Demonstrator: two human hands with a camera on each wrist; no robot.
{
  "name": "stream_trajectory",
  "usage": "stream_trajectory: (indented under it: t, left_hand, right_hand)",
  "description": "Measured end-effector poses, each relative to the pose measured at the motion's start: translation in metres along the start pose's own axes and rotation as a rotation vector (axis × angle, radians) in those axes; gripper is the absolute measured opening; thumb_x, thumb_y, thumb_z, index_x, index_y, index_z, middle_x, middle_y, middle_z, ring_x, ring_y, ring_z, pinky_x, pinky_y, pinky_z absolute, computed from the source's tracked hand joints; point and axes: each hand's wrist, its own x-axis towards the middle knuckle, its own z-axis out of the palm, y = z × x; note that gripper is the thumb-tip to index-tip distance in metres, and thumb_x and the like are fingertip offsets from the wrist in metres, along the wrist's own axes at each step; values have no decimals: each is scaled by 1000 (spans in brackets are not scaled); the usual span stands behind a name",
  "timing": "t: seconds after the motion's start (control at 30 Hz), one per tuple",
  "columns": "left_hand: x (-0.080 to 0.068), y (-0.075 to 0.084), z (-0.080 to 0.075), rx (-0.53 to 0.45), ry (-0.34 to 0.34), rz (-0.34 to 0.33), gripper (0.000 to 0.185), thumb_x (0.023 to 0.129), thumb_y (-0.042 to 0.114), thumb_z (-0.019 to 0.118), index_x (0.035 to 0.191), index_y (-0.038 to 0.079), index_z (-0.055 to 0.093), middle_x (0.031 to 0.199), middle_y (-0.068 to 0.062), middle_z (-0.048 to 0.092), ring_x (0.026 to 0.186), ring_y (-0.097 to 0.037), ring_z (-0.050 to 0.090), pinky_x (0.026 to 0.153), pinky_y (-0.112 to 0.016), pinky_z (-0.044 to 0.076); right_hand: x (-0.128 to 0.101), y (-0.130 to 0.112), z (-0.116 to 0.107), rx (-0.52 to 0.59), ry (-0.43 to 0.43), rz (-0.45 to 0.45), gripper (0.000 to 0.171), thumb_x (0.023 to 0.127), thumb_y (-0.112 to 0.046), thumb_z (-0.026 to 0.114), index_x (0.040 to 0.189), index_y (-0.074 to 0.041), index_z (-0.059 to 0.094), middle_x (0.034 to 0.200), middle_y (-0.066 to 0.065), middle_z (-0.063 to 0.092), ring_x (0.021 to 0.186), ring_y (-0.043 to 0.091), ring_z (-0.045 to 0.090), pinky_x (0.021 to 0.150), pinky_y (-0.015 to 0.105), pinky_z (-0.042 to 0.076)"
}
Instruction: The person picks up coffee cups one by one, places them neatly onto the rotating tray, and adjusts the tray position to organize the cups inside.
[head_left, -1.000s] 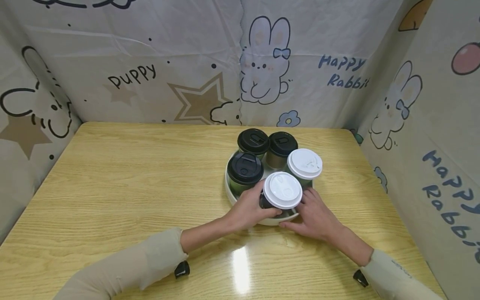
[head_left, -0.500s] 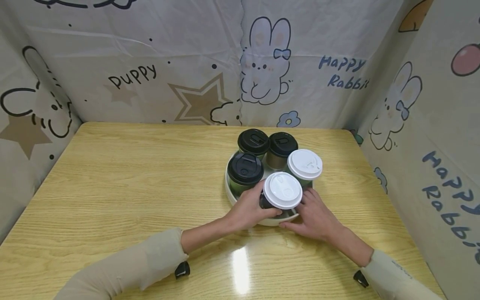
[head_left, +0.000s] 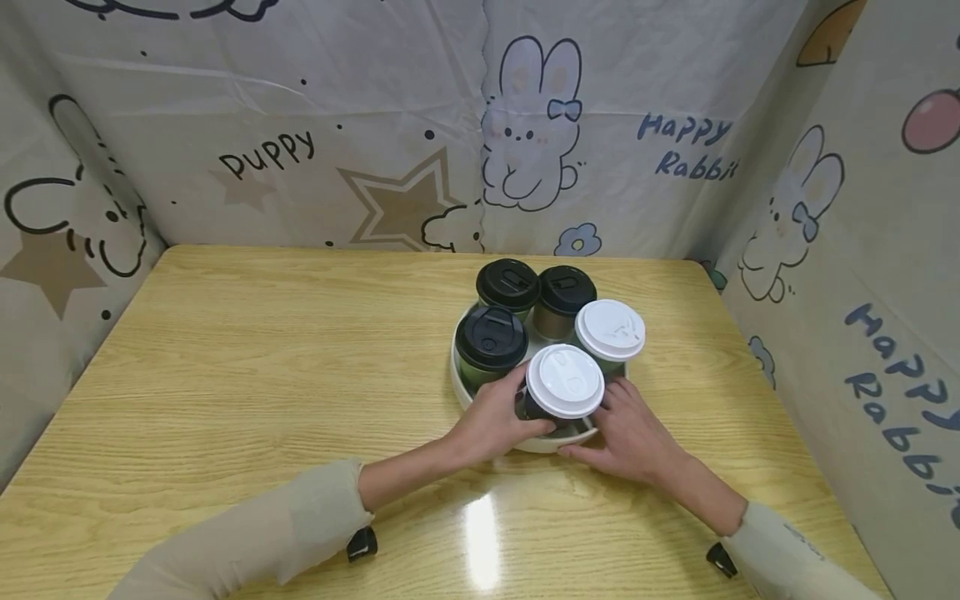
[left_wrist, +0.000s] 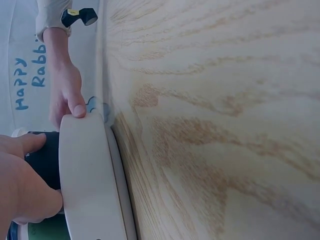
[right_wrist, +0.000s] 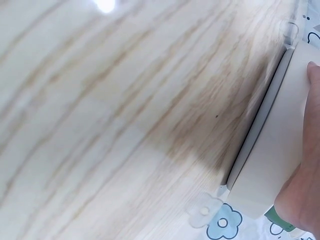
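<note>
Left hand point(head_left: 491, 421) – fingers curled round the dark body of the nearest cup point(head_left: 558, 398), which carries a white lid; the left wrist view shows the thumb and fingers on the dark cup wall above the tray wall. Right hand point(head_left: 630, 432) – set against the opposite side of the same cup, thumb lying along the outer wall of the tray point(head_left: 534, 442); the head view does not show plainly how far its fingers wrap the cup. The cup stands at the near edge of the round white tray, between the two hands.

The tray rests on the wooden desk point(head_left: 240, 367), right of centre and toward the far edge. Behind the gripped cup, a second white-lidded cup point(head_left: 609, 332) stands at the tray's right side and a black-lidded cup point(head_left: 491, 340) at its left. Two further black-lidded cups point(head_left: 508, 286) point(head_left: 566, 292) stand side by side at the tray's far edge. All five cups are upright and closely grouped.

A cartoon-printed cloth screen point(head_left: 300, 125) borders the desk at the far edge and at both sides.
</note>
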Motion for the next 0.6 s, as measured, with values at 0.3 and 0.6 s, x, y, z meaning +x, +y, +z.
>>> stream_trajectory:
  t: [0.3, 0.6]
  left_hand:
    - [-11, 2, -8, -10, 0, -28, 78, 79, 9, 82, 147, 0, 44, 138, -20, 56, 121, -31, 59, 100, -38, 48]
    - [-26, 6, -22, -137, -35, -53, 64, 85, 3, 76, 141, -8, 47, 137, -25, 54, 126, -32, 55, 102, -32, 47]
  right_hand:
    - [-1, 0, -2, -31, -14, 2, 87, 86, -75, 54, 125, 2, 64, 117, 21, 64, 108, 35, 55, 103, 50, 38]
    - [-1, 0, -3, -33, -26, 8, 85, 84, -74, 58, 123, 1, 65, 116, 20, 65, 109, 35, 55, 105, 50, 37]
